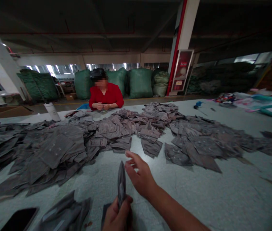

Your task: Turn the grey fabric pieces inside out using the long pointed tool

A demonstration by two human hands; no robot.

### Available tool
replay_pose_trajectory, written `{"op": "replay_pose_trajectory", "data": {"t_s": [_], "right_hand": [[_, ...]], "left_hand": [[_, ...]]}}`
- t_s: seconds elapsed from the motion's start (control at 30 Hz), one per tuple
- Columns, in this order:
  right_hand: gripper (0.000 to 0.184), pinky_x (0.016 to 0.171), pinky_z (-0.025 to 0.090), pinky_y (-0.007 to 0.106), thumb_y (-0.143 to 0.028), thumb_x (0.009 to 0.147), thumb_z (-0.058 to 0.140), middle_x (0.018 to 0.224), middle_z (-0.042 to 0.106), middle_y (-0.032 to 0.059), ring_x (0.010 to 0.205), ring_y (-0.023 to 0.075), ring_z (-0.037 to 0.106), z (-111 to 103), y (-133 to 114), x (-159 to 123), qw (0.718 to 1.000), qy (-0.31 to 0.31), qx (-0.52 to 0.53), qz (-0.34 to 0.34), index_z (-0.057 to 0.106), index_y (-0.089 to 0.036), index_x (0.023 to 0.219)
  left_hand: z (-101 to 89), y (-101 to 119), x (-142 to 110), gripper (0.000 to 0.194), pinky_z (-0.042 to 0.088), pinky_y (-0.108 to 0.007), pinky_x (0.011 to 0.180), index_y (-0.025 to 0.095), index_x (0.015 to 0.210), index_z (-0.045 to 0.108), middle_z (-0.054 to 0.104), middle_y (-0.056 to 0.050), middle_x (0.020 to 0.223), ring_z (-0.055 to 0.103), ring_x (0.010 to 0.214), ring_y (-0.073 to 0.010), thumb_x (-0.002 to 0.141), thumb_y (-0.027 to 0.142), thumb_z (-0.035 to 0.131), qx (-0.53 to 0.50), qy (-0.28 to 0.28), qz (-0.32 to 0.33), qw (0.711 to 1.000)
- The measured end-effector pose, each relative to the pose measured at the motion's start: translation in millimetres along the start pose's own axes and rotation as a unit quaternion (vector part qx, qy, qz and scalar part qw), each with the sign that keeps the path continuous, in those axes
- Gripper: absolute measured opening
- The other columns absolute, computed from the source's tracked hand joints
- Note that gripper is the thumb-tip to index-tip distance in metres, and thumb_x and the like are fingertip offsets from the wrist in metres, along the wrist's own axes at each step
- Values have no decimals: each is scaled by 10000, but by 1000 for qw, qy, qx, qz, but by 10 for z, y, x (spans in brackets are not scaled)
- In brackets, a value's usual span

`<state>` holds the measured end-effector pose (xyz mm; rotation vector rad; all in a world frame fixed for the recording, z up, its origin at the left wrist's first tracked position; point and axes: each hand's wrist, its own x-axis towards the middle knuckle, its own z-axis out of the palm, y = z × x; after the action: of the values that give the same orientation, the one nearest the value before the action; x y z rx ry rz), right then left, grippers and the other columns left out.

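Note:
My left hand (117, 212) grips a grey fabric piece (121, 181) near the table's front edge, holding it upright and edge-on to me. Just right of its upper end, my right hand (139, 173) is raised with fingers apart and slightly curled, and I see nothing in it. Below the left hand a dark piece partly shows; the hand hides much of it. More grey fabric (65, 211) lies crumpled to the left. Single flat grey pieces (151, 147) lie on the table beyond my right hand.
Heaps of grey fabric pieces (56, 147) spread across the pale table (198, 199). A phone (20, 219) lies at the front left, and a white bottle (52, 111) stands farther back. A person in red (109, 94) sits opposite. Blue-handled tool (198, 104) and plastic bags (244, 102) lie at right.

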<state>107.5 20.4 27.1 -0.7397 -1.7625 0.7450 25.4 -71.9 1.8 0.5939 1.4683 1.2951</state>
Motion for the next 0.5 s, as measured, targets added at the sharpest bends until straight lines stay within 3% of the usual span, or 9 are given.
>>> {"op": "replay_pose_trajectory", "data": {"t_s": [0.03,0.1,0.17,0.23,0.4,0.5], "right_hand": [[277,525,428,191,-283,820,459,849,615,34,616,106,552,91,-29,180,999,-35,-1,3,543,-166,1056],[233,474,338,184,-294,806,468,538,532,-27,494,88,468,267,-57,462,995,-99,-19,-3,621,-161,691],[317,471,283,194,-329,751,531,434,426,-50,463,83,414,348,-19,624,997,-74,-4,25,533,-163,481],[346,471,261,202,-375,722,542,433,395,-53,468,88,396,280,104,679,997,-5,24,77,491,-165,452],[396,446,259,213,-480,763,418,448,358,-45,453,105,352,-118,550,412,972,118,45,197,501,-161,545],[441,418,273,210,-532,756,406,439,347,-47,425,96,336,24,628,-7,959,118,66,249,470,-161,527]], "left_hand": [[-16,16,21,345,250,-184,356,175,611,538,394,78,358,355,326,-73,589,510,619,25,0,23,999],[-46,74,73,324,246,-188,363,173,636,537,378,84,376,343,345,-73,621,491,596,72,-2,69,995],[-50,183,137,313,253,-188,378,171,593,509,376,81,414,339,378,-69,634,469,596,109,0,110,988],[-11,334,216,322,253,-190,378,171,569,489,365,79,426,329,385,-69,658,470,572,131,-6,137,982],[155,588,439,299,245,-192,347,178,544,469,357,80,348,327,322,-76,699,430,514,170,-58,171,969],[165,490,450,310,250,-198,344,195,514,424,359,75,331,325,306,-82,726,417,471,176,-71,164,968]]}}
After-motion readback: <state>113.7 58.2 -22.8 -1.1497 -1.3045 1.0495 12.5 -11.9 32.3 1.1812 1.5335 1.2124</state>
